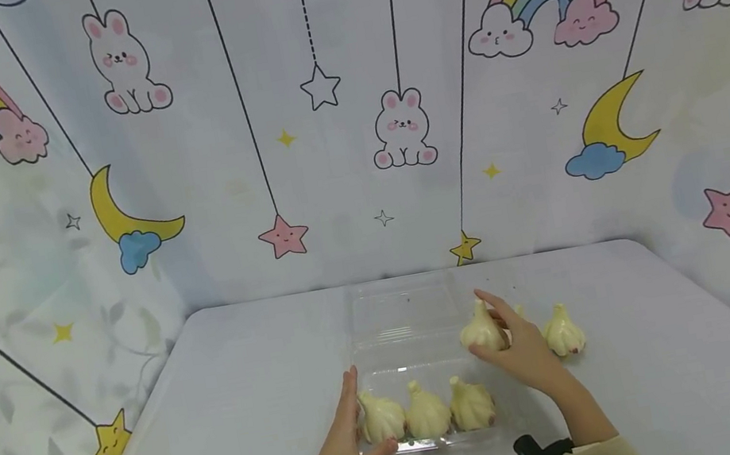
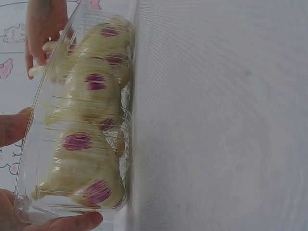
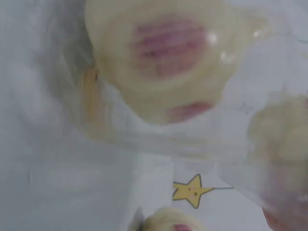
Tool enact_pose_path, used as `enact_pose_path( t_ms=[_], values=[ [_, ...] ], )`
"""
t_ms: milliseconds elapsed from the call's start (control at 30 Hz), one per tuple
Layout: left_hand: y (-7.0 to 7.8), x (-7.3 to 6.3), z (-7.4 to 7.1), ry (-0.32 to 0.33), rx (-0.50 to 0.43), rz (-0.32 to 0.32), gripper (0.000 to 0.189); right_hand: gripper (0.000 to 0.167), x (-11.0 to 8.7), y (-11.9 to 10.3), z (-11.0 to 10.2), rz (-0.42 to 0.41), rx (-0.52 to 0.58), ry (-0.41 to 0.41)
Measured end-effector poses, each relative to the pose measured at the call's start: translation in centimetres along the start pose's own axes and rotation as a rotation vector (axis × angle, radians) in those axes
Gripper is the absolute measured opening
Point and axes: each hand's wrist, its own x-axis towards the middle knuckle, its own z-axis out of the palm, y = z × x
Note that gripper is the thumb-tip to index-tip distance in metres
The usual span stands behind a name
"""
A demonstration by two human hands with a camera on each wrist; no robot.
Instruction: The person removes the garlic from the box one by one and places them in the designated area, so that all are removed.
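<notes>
Holding a bulb (image 1: 480,331), right hand (image 1: 527,355) is poising it at the box's (image 1: 437,442) far right corner. Left hand (image 1: 339,445) is bracing the left end, straight-fingered. Box's long axis is running left-right; three bulbs (image 1: 427,412) are sitting inside.

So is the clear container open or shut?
The container is open: in the head view, its lid lies back behind the garlic bulbs.

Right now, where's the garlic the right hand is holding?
In the head view, right of centre: that garlic is in the right hand, pictured above the three bulbs in the clear box, left of a loose bulb.
</notes>
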Motion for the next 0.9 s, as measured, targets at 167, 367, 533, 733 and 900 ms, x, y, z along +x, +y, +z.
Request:
enact_pose_path(
  t_ms=[167,367,533,733,900],
  values=[
    [-0.1,0.0,0.1,0.007,0.005,-0.004,0.105,0.073,0.2,0.4,-0.9,-0.014,0.012,0.016],
    [-0.2,0.0,0.0,0.004,0.006,0.008,0.105,0.073,0.4,0.7,-2.3,0.009,0.016,0.0],
    [-0.1,0.0,0.0,-0.005,0.003,0.015,0.104,0.075,0.2,1.3,-3.6,0.029,-0.003,-0.004],
    [0.0,0.0,0.0,-0.008,-0.003,0.018,0.104,0.077,0.0,2.0,-5.2,0.068,-0.058,0.022],
    [-0.2,0.0,0.0,-0.005,0.006,0.007,0.104,0.077,-0.2,2.4,-6.6,0.077,-0.072,0.047]
  ],
)
